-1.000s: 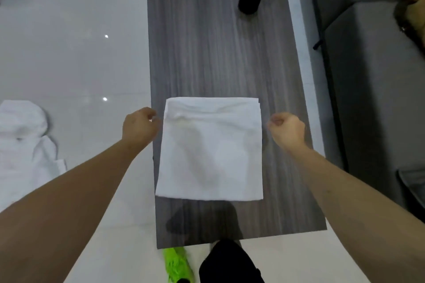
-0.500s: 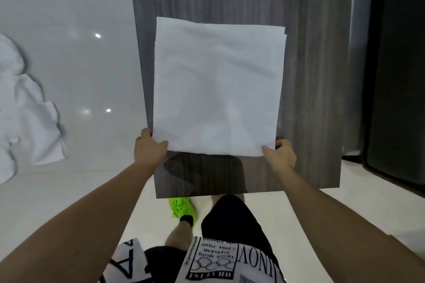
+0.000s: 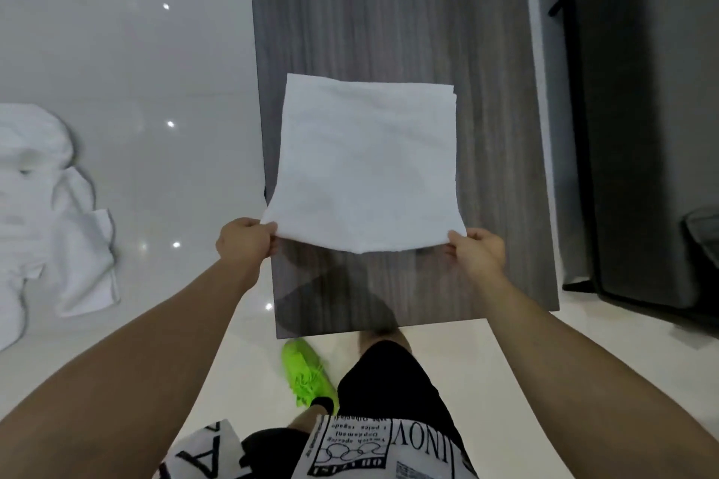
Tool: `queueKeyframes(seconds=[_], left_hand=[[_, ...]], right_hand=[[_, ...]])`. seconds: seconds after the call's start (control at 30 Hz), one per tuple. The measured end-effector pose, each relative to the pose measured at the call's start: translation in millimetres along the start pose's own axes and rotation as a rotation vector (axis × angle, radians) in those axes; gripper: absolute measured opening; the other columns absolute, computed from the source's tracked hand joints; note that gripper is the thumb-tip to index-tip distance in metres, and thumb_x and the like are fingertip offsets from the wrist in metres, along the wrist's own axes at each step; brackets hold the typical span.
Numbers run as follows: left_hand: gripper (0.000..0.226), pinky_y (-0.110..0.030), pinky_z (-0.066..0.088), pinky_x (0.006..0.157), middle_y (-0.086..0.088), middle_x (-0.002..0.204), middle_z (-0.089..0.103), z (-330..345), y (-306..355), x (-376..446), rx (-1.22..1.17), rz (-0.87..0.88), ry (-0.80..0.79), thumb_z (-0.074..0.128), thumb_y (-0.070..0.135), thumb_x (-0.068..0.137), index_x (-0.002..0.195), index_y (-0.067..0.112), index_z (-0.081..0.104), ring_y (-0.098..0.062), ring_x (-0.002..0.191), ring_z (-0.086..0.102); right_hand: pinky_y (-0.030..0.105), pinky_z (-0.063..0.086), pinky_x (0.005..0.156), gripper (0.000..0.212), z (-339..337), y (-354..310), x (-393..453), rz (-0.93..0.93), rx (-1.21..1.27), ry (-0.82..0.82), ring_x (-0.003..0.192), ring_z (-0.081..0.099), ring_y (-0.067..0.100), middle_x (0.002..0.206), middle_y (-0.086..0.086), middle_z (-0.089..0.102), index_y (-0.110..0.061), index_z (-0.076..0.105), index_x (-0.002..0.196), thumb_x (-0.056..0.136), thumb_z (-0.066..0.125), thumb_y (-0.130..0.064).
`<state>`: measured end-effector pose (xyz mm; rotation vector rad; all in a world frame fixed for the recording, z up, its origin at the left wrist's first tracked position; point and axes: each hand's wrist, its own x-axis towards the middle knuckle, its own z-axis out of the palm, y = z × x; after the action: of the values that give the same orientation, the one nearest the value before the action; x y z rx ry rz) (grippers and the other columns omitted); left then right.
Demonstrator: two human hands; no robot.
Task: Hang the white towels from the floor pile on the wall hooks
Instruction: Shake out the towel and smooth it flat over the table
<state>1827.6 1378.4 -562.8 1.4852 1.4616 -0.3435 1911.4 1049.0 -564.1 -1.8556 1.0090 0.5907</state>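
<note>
- White folded towel (image 3: 367,163) lies flat on the grey wood-grain tabletop (image 3: 389,12), near edge lifted just off the surface, far edge resting on it.
- Left hand (image 3: 243,243) pinches the near-left corner, thumb on top, fingers curled under.
- Right hand (image 3: 480,251) pinches the near-right corner the same way; hands well apart, one at each corner.
- Step in hand, my read: picking the folded towel up off the table to carry or refold it.
- To do it well: keep both pinches through all layers so the fold does not slip open, lift evenly so the middle does not sag further.
- Near edge already dips in the middle between the hands; more tension sideways would flatten it.
- Towel look: plain white, soft terry-like texture, roughly square, several layers showing stacked at the far-right corner; limp, will drape once lifted.
- Floor pile of white towels (image 3: 46,206) sits crumpled on the glossy pale floor (image 3: 136,51) to the left, well apart from the table.
- Wall hooks not in view, so hanging is not yet done for this towel.
</note>
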Motion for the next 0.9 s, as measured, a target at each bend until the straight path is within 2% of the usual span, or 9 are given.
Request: queueKeyframes(seconds=[0.07, 0.17, 0.23, 0.3, 0.37, 0.47, 0.6, 0.7, 0.9], left_hand=[[0.02, -0.039, 0.062, 0.072, -0.02, 0.087, 0.068, -16, 21, -23, -0.075, 0.065, 0.01, 0.07, 0.004, 0.083, 0.102, 0.003, 0.064, -0.029, 0.065, 0.068], [0.024, -0.034, 0.06, 0.066, -0.018, 0.081, 0.067, -50, 57, -65, -0.193, 0.201, 0.04, 0.063, -0.002, 0.083, 0.103, 0.01, 0.065, -0.024, 0.059, 0.064], [0.021, -0.032, 0.06, 0.07, -0.016, 0.085, 0.07, -80, 85, -94, -0.251, 0.321, 0.034, 0.062, -0.001, 0.084, 0.098, 0.011, 0.072, -0.021, 0.061, 0.065], [0.021, -0.033, 0.06, 0.08, -0.011, 0.093, 0.072, -112, 114, -124, -0.282, 0.45, 0.017, 0.061, 0.001, 0.085, 0.094, 0.014, 0.076, -0.021, 0.073, 0.069], [0.03, -0.03, 0.058, 0.084, -0.005, 0.1, 0.072, -144, 141, -161, -0.257, 0.592, -0.004, 0.061, 0.002, 0.079, 0.099, 0.018, 0.076, -0.02, 0.086, 0.069], [0.039, -0.021, 0.05, 0.066, 0.0, 0.102, 0.067, -195, 172, -215, -0.179, 0.798, 0.04, 0.072, 0.004, 0.071, 0.105, 0.022, 0.07, -0.012, 0.085, 0.064], [0.019, -0.021, 0.045, 0.066, 0.002, 0.086, 0.065, -263, 197, -272, -0.148, 0.992, 0.307, 0.078, 0.024, 0.076, 0.09, 0.016, 0.069, -0.014, 0.079, 0.061], [0.024, -0.025, 0.045, 0.076, -0.002, 0.085, 0.068, -318, 204, -294, -0.114, 1.041, 0.513, 0.075, 0.038, 0.08, 0.089, 0.015, 0.071, -0.019, 0.084, 0.059], [0.023, -0.032, 0.049, 0.082, -0.001, 0.091, 0.068, -422, 182, -333, -0.084, 0.991, 0.88, 0.075, 0.042, 0.077, 0.084, 0.021, 0.074, -0.022, 0.089, 0.061]], right_hand=[[0.036, 0.061, 0.067, 0.028, -7, -22, -23, -0.073, 0.098, 0.033, 0.063, 0.066, 0.023, 0.087, 0.012, 0.069, -0.007, 0.061, 0.112, 0.086, 0.07, -0.002], [0.029, 0.057, 0.053, 0.019, -26, -60, -67, -0.225, 0.193, 0.063, 0.054, 0.061, 0.018, 0.084, 0.013, 0.066, -0.013, 0.064, 0.101, 0.088, 0.065, 0.0], [0.025, 0.056, 0.051, 0.013, -42, -92, -102, -0.34, 0.23, 0.056, 0.055, 0.061, 0.017, 0.085, 0.017, 0.066, -0.011, 0.067, 0.09, 0.091, 0.063, 0.001], [0.019, 0.054, 0.05, 0.011, -57, -125, -138, -0.45, 0.251, 0.055, 0.054, 0.062, 0.012, 0.09, 0.017, 0.067, -0.002, 0.07, 0.095, 0.09, 0.063, 0.004], [0.017, 0.055, 0.056, 0.024, -72, -157, -180, -0.573, 0.231, 0.077, 0.066, 0.067, 0.012, 0.098, 0.015, 0.07, 0.001, 0.071, 0.106, 0.083, 0.065, 0.007], [0.027, 0.056, 0.083, 0.042, -91, -202, -253, -0.79, 0.136, 0.092, 0.095, 0.067, 0.017, 0.105, 0.005, 0.07, -0.009, 0.07, 0.114, 0.073, 0.076, -0.001], [0.035, 0.05, 0.081, 0.037, -96, -256, -340, -1.172, -0.06, 0.195, 0.09, 0.062, 0.022, 0.097, 0.008, 0.067, -0.008, 0.072, 0.102, 0.072, 0.084, -0.025], [0.037, 0.045, 0.078, 0.031, -88, -298, -382, -1.451, -0.137, 0.26, 0.092, 0.063, 0.029, 0.094, 0.012, 0.071, -0.008, 0.075, 0.095, 0.083, 0.075, -0.037], [0.029, 0.037, 0.08, 0.023, -45, -361, -454, -1.78, -0.17, 0.151, 0.096, 0.054, 0.033, 0.102, 0.015, 0.057, -0.005, 0.072, 0.091, 0.089, 0.071, -0.027]])
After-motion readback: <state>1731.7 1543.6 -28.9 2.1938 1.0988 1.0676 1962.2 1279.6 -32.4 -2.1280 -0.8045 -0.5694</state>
